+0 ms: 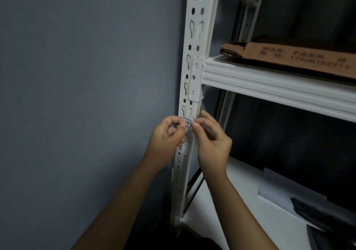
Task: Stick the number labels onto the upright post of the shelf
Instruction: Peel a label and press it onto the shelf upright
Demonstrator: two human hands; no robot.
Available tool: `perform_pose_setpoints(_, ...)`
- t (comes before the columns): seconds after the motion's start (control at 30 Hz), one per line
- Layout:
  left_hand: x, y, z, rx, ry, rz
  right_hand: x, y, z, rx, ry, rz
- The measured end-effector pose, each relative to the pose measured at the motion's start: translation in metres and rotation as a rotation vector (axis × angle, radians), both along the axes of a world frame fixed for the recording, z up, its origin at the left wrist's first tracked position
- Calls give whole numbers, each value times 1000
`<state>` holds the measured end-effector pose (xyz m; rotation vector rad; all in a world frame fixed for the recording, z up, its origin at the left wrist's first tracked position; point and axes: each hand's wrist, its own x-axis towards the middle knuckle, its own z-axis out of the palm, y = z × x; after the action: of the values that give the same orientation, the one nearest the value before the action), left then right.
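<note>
A grey-blue wall (86,95) stands left of white shelving in dim light.

The label (186,123) is covered at both ends by pinching fingers (180,126), so only its blue-bordered middle is seen, and the dark mark on it is too small to be read with certainty. The upright post (196,43) is cut off by the top edge and hidden behind the hands lower down. The print on the cardboard box (300,58) is blurred, and the box is cropped at the right edge. A dark object (316,213) on the lower shelf cannot be identified.
</note>
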<state>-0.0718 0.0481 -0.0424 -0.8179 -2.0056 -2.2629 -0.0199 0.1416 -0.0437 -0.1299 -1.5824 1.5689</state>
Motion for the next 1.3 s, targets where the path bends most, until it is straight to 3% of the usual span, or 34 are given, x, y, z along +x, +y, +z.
perform_pose_setpoints(0.1,9,-3,8,45,0,-57,14,-4,0,-68,26,129)
perform_pose_setpoints(0.3,20,-4,14,60,-21,-124,25,-5,7,-188,18,185)
perform_pose_setpoints(0.63,31,-5,19,52,-24,-126,33,-8,15,-54,4,206)
perform_pose_setpoints(1.03,36,-9,26,81,-68,-46,29,-4,13,316,66,-174)
perform_pose_setpoints(1.13,36,-6,24,17,-97,-14,27,-4,8,201,31,-147)
perform_pose_setpoints(1.3,30,-9,19,-4,-138,-21,29,1,5,-211,-52,96)
